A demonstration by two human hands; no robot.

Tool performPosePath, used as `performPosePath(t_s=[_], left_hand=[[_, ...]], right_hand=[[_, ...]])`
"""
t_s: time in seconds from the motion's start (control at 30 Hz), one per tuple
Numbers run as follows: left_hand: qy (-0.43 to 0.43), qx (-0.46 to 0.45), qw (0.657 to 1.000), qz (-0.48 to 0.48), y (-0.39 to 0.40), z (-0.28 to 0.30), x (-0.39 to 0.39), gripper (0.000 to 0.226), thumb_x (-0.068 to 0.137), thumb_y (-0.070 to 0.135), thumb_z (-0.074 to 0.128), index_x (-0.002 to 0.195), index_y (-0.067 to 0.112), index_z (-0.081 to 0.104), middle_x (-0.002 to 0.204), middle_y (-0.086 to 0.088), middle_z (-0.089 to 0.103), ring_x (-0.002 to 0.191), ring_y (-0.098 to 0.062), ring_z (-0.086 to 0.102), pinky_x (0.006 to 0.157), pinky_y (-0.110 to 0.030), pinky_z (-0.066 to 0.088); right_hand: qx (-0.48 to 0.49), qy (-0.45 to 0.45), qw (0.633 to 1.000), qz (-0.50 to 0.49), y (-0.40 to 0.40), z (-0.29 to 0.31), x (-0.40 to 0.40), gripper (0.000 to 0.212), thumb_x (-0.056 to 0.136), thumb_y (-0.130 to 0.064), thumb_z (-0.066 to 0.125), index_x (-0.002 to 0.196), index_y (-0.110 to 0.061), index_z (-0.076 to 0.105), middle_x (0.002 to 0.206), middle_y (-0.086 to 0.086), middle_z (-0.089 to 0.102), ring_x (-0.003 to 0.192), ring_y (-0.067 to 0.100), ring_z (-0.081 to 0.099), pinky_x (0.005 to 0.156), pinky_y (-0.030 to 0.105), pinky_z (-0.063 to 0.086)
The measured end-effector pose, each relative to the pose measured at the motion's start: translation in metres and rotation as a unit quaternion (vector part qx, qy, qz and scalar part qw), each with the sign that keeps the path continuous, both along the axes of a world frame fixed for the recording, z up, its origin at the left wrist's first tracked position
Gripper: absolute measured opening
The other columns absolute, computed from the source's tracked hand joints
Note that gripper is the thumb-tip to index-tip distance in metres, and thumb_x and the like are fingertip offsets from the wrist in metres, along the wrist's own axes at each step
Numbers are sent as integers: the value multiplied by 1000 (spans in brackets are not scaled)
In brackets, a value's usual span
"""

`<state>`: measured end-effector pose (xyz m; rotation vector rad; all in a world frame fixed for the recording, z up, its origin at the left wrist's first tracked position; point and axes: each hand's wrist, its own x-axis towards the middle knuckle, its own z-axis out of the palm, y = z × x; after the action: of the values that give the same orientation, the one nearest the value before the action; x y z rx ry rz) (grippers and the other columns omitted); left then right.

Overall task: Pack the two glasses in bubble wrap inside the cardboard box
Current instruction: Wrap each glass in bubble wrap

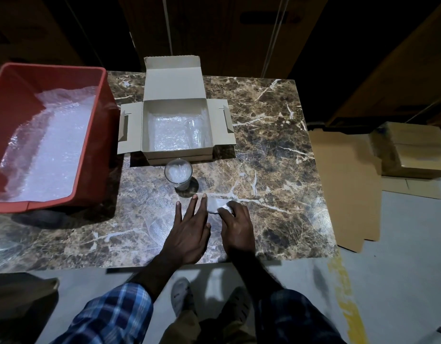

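Observation:
An open cardboard box (150, 125) stands at the table's far middle, lined with bubble wrap (169, 132). A clear shape (198, 131), possibly a glass, lies along its right wall. In front of the box a glass (178, 173) stands upright, stuffed with bubble wrap. A thin clear bubble wrap sheet (150, 219) lies spread on the table near me. My left hand (189, 232) presses flat on it with straight fingers. My right hand (235, 224) curls its fingers over a small whitish bubble wrap bundle (215, 203); what it holds inside is hidden.
A red plastic bin (100, 135) with loose bubble wrap (53, 145) stands at the table's left. Flattened cardboard (343, 184) and stacked boxes (413, 150) lie on the floor to the right. Dark shelving stands behind the table.

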<state>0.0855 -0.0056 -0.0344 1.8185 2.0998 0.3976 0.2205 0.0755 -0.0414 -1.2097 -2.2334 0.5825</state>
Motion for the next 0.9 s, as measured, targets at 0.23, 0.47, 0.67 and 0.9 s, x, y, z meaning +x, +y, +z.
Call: performPosePath(t_s=[0.23,0.47,0.67,0.9], left_hand=[[51,6,999,-14,-1,-2,3,64,104,35,23,160,16,2,165,-8,20,154,-28,5,120,-58,3],[96,-24,995,14,-3,-6,9,63,103,38,25,158,8,22,166,-15,13,155,-29,6,120,-58,9],[81,-15,996,32,3,6,9,58,105,39,25,155,9,30,165,-12,19,154,-29,11,121,-56,5],[52,113,990,64,25,23,3,31,102,30,44,92,14,69,121,-3,66,109,-27,53,89,-42,43]], right_hand=[[-18,-4,1000,13,-1,1,1,33,98,-18,43,108,-11,73,121,14,60,112,10,45,98,4,30],[-76,38,995,-42,0,17,-3,27,91,-15,56,109,-6,73,116,13,60,105,25,57,92,34,50],[-165,-42,976,-138,6,22,-16,36,88,-29,73,110,-3,63,108,16,56,106,34,53,94,42,44],[-252,19,951,-178,18,33,-23,21,80,-15,73,86,-16,53,78,3,63,79,33,63,71,41,51]])
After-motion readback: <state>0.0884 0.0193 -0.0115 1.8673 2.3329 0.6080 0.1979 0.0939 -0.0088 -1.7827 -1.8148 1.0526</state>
